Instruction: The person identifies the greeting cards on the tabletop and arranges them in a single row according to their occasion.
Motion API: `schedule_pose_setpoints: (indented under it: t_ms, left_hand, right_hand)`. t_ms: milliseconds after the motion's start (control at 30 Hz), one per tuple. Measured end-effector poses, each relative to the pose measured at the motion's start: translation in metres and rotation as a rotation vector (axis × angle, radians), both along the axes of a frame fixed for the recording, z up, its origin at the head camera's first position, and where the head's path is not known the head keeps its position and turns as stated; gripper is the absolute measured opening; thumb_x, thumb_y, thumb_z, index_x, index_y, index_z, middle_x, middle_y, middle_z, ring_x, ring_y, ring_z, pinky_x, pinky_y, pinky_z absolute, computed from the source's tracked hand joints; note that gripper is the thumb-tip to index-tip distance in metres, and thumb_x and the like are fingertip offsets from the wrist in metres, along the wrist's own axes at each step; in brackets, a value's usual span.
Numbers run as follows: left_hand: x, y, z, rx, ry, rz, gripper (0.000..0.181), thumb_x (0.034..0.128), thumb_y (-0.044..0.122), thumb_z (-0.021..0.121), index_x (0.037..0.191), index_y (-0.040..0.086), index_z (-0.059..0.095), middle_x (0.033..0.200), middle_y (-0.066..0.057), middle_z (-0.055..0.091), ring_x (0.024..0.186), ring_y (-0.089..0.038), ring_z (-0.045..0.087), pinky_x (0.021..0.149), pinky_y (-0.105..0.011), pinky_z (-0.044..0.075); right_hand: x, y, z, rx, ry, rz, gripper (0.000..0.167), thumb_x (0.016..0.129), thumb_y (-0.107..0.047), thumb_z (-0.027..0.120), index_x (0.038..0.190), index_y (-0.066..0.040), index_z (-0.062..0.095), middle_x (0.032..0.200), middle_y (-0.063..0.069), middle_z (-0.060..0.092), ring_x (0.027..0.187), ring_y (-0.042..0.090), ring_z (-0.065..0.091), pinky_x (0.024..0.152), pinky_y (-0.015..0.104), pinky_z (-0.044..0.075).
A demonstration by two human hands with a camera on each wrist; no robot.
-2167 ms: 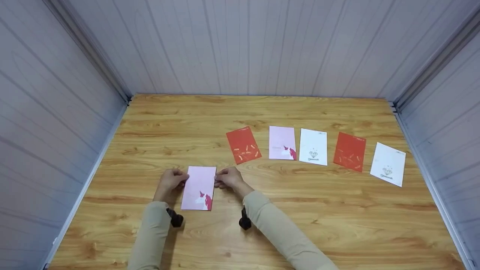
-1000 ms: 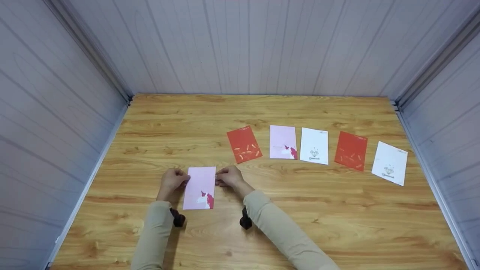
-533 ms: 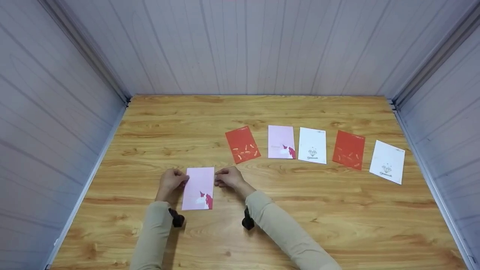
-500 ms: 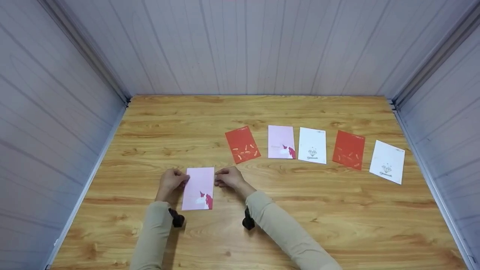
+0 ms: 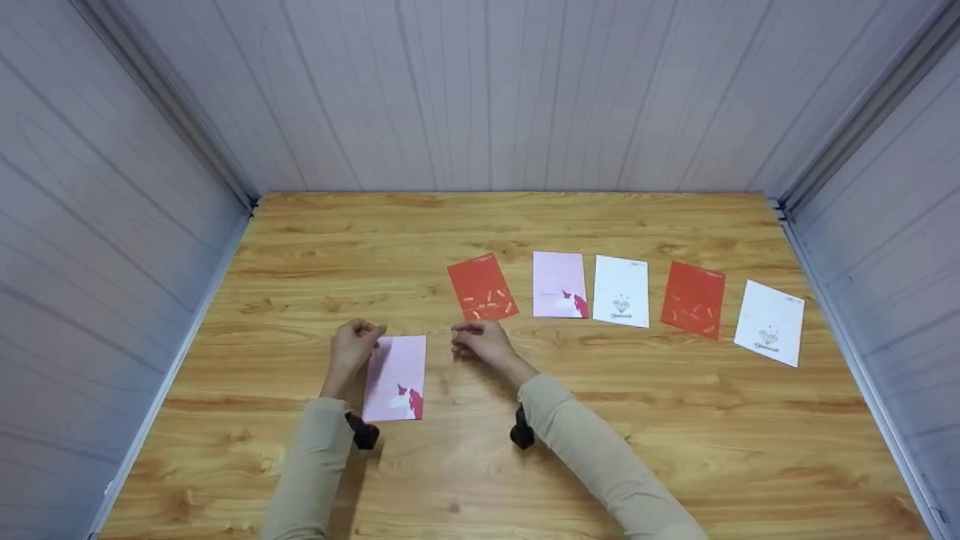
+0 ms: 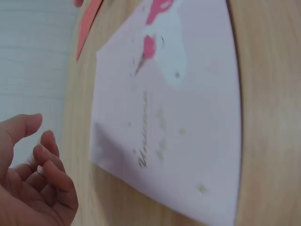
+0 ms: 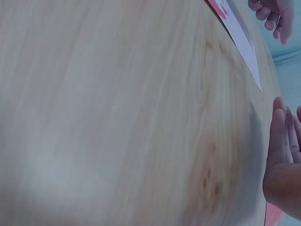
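A pink rectangular unicorn-printed paper card (image 5: 396, 375) is lying on the wood-grain table (image 5: 450, 472). The left hand (image 5: 353, 349) is hovering by its far-left corner, thumb apart from loosely curling fingers; the right hand (image 5: 487, 345), fingers close together, is hanging beyond its right edge.

Near the left hand (image 5: 352, 349), the pink card (image 5: 396, 379) looks like smooth, matt paper, its lettering (image 6: 145, 129) metallic gold. Beyond the right hand (image 5: 486, 343), the white cards (image 5: 621, 281) look like matt paper. Under both hands the tabletop (image 5: 450, 480) has a smooth, faintly glossy wood-grain finish; behind them, the sleeves (image 5: 306, 457) are matt cloth, and black wrist mounts (image 5: 523, 433), too small to judge, seem plastic
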State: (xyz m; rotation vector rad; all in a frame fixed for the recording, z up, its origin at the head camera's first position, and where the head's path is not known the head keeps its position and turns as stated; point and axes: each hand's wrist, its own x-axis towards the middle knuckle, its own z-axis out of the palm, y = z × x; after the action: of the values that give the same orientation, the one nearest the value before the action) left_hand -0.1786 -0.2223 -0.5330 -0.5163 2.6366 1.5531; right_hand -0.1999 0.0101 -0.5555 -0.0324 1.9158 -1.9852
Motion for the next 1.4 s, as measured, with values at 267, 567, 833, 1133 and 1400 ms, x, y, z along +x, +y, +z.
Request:
schedule_pose_setpoints:
  t_ms: [267, 567, 833, 1133, 1400]
  left_hand:
    - [-0.006, 0.020, 0.006, 0.067, 0.051, -0.024, 0.020, 0.0824, 0.019, 0.062, 0.085, -0.001, 0.059, 0.063, -0.006, 0.056, 0.051, -0.014, 0.049, 0.045, -0.021, 0.039]
    - [-0.012, 0.044, 0.006, 0.134, 0.070, -0.093, 0.017, 0.0824, 0.015, 0.062, 0.087, -0.001, 0.060, 0.065, -0.008, 0.057, 0.055, -0.025, 0.053, 0.051, -0.031, 0.045]
    - [-0.018, 0.067, 0.002, 0.188, 0.098, -0.131, 0.012, 0.0810, 0.008, 0.062, 0.085, -0.003, 0.060, 0.068, -0.012, 0.057, 0.060, -0.029, 0.055, 0.050, -0.028, 0.045]
    - [-0.022, 0.085, -0.004, 0.165, 0.089, -0.173, 0.013, 0.0801, 0.009, 0.063, 0.086, -0.002, 0.063, 0.067, -0.006, 0.056, 0.064, -0.027, 0.054, 0.045, -0.021, 0.037]
    - [-0.027, 0.105, -0.004, 0.173, 0.085, -0.197, 0.015, 0.0821, 0.011, 0.062, 0.090, -0.002, 0.064, 0.071, -0.006, 0.055, 0.064, -0.027, 0.055, 0.050, -0.028, 0.042]
  right_hand:
    - [-0.008, 0.029, 0.001, -0.006, 0.008, -0.034, 0.023, 0.084, -0.001, 0.056, 0.102, 0.013, 0.056, 0.081, 0.016, 0.063, 0.066, 0.016, 0.062, 0.065, 0.033, 0.049]
    - [-0.012, 0.059, 0.005, 0.034, -0.034, -0.070, 0.021, 0.085, 0.000, 0.055, 0.101, 0.012, 0.057, 0.081, 0.014, 0.063, 0.068, 0.017, 0.062, 0.063, 0.029, 0.049]
    - [-0.017, 0.089, 0.003, 0.050, -0.020, -0.122, 0.022, 0.084, 0.000, 0.054, 0.103, 0.012, 0.056, 0.078, 0.011, 0.063, 0.067, 0.017, 0.062, 0.060, 0.028, 0.050]
    - [-0.024, 0.121, 0.003, 0.077, -0.017, -0.176, 0.022, 0.084, 0.000, 0.055, 0.103, 0.011, 0.056, 0.077, 0.009, 0.062, 0.070, 0.018, 0.062, 0.063, 0.027, 0.049]
    - [-0.031, 0.146, 0.006, 0.109, -0.031, -0.213, 0.024, 0.084, -0.001, 0.056, 0.104, 0.011, 0.055, 0.077, 0.007, 0.061, 0.068, 0.015, 0.062, 0.063, 0.026, 0.049]
